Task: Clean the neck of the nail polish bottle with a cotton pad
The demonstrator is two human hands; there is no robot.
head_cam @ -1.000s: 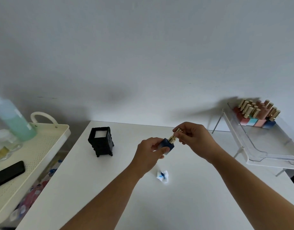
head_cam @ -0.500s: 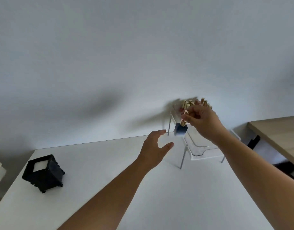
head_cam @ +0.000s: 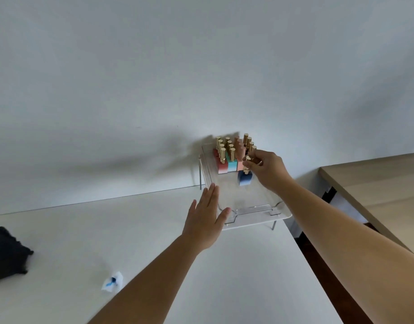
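Observation:
My right hand (head_cam: 266,169) pinches the gold cap of a blue nail polish bottle (head_cam: 244,177), holding it upright over the clear tray (head_cam: 255,216), in front of the rows of bottles. My left hand (head_cam: 207,218) hovers flat with fingers spread at the tray's near left corner, holding nothing. A crumpled white cotton pad (head_cam: 112,282) stained blue lies on the white table (head_cam: 154,230) to the lower left, apart from both hands.
Several gold-capped polish bottles (head_cam: 231,155) stand in rows at the back of the raised tray. A black cotton pad holder (head_cam: 7,256) sits at the left edge. A wooden table (head_cam: 376,190) stands to the right across a dark gap.
My right hand has carried the blue bottle from mid-table to over the tray. My left hand let go of it and opened. The view has swung right.

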